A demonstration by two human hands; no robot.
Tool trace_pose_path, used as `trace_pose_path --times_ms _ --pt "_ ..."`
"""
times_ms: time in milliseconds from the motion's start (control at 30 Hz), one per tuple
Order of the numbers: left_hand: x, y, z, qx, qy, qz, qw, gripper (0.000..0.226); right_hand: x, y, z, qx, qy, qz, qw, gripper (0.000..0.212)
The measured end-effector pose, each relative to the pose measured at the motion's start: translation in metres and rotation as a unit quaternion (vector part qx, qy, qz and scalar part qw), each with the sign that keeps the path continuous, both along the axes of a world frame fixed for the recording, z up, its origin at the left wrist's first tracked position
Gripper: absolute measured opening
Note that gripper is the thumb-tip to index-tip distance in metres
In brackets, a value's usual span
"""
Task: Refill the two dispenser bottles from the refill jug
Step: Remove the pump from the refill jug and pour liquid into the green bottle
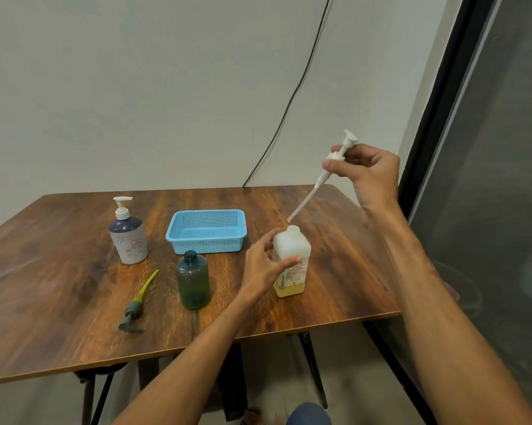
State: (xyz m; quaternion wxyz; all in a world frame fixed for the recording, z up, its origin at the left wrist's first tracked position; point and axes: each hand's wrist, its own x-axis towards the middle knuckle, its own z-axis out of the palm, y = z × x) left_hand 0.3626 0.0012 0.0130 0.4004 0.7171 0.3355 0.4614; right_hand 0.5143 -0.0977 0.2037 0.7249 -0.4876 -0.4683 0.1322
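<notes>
— Our left hand [263,265] is wrapped round the white bottle [292,244], thumb on one side and fingers on the other. The bottle stands near the right end of the desk [59,271]. Our right hand [369,176] pinches the white pump [321,179] near its top, up in the air.

— Where is the tube?

— It hangs slanted, with its tip just above the open neck (not touching, as far as we can see).

— So how do we do this bit well?

— We think we should hold the bottle firm so it cannot tip. We should let the tube drip over the neck, so no soap falls on the wood. After that the pump needs a place to lie down. Maybe beside the green pump [134,308], which lies flat near the open green bottle [193,280].

— And the other one?

— The purple bottle [128,237] stands at the left with its pump on, so we guess it is not yet opened. A blue basket [206,245] sits between it and our hands.

— What can't we see?

— We can't tell if the white bottle is the jug or a dispenser. Only a little yellow stuff shows at its bottom. Our fingers hide part of its label, and the small words are too tiny to read. How full the purple bottle is, we can't tell either.
</notes>
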Motion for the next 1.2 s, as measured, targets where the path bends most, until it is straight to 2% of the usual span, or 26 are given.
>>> trace_pose_path --times_ms 167,300,400,500,733,967,1200 --pt "-0.001 -0.002 0.003 0.000 0.001 0.001 1.000 0.082 0.008 -0.004 -0.006 0.027 0.015 -0.038 0.999 0.029" --pt "-0.001 -0.005 0.005 -0.005 -0.001 -0.003 1.000 0.081 0.003 0.000 -0.049 0.005 -0.027 -0.120 0.992 0.028" --pt "-0.001 -0.006 0.005 -0.001 0.005 0.004 1.000 0.082 0.000 0.003 -0.100 -0.052 -0.054 -0.175 0.982 0.024" --pt "-0.001 -0.007 0.006 0.006 0.006 0.011 1.000 0.082 0.003 0.012 -0.158 -0.144 -0.082 -0.196 0.966 0.029" --pt "-0.001 -0.004 0.004 0.013 0.009 0.016 1.000 0.083 -0.007 0.011 -0.219 -0.259 -0.108 -0.193 0.940 0.053" --pt "0.000 -0.004 0.003 0.010 0.012 0.015 1.000 0.084 -0.006 0.010 -0.237 -0.317 -0.177 -0.189 0.913 0.038" --pt "-0.001 -0.005 0.004 0.008 0.013 0.013 1.000 0.084 0.001 0.009 -0.235 -0.330 -0.185 -0.152 0.913 0.037"
